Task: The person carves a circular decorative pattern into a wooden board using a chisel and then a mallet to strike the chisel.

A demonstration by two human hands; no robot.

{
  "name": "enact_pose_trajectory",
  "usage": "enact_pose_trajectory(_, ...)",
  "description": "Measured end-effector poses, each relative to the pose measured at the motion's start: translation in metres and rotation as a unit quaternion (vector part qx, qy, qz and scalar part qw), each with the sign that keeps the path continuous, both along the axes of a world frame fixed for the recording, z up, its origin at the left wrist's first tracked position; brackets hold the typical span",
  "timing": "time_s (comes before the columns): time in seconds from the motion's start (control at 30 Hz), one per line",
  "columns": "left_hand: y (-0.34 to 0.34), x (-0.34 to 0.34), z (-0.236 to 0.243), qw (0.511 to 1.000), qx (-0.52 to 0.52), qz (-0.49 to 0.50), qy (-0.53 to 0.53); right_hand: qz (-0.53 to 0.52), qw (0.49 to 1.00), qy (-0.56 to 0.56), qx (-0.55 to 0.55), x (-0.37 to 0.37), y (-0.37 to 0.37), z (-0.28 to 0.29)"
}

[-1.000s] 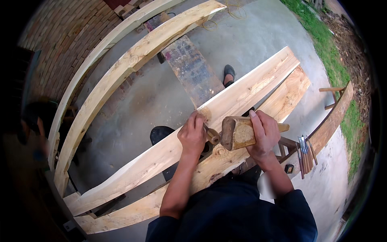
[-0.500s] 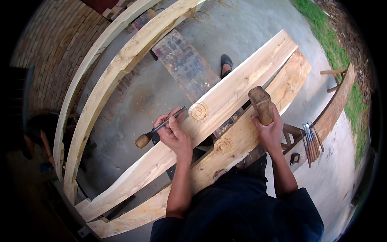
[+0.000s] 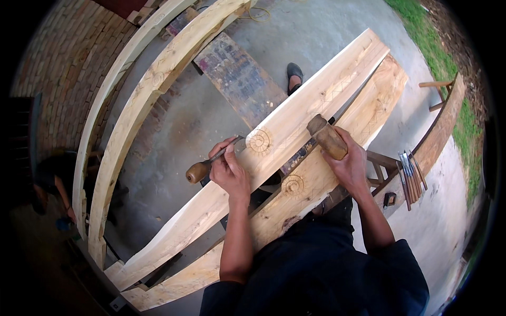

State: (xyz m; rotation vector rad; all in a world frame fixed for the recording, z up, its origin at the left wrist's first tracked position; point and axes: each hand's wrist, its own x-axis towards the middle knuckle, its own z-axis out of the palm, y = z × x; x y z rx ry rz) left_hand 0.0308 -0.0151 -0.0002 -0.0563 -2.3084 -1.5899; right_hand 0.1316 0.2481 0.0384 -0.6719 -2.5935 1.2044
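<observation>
In my left hand is a chisel with a round wooden handle; its dark metal tip lies beside the spiral carving on the far curved beam. My fingers pinch the shaft. My right hand is closed round a worn wooden mallet, held over the gap between the two beams, with its head pointing up and left. Below it, the near beam carries a second spiral carving. Pencilled zigzag lines show on both beams.
Several chisels and a small black box lie on a long bench at right. A stained plank runs under the beams. Two more curved beams stand at left, near another person. A shoe shows beyond.
The mallet has swung left and tipped over more toward the chisel. The chisel has turned slightly, with its handle shifting right and up. The whole view has shifted a little.
</observation>
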Motion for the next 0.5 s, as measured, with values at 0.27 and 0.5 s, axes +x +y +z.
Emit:
enact_pose_trajectory(0.27,-0.007,-0.019,-0.01,0.993,-0.054,-0.056,0.091,0.012,1.0,-0.008,0.021,-0.004,0.001,0.001)
enact_pose_trajectory(0.5,-0.009,-0.018,-0.009,0.985,-0.117,-0.066,0.107,0.01,1.0,-0.015,0.024,-0.004,-0.001,0.002)
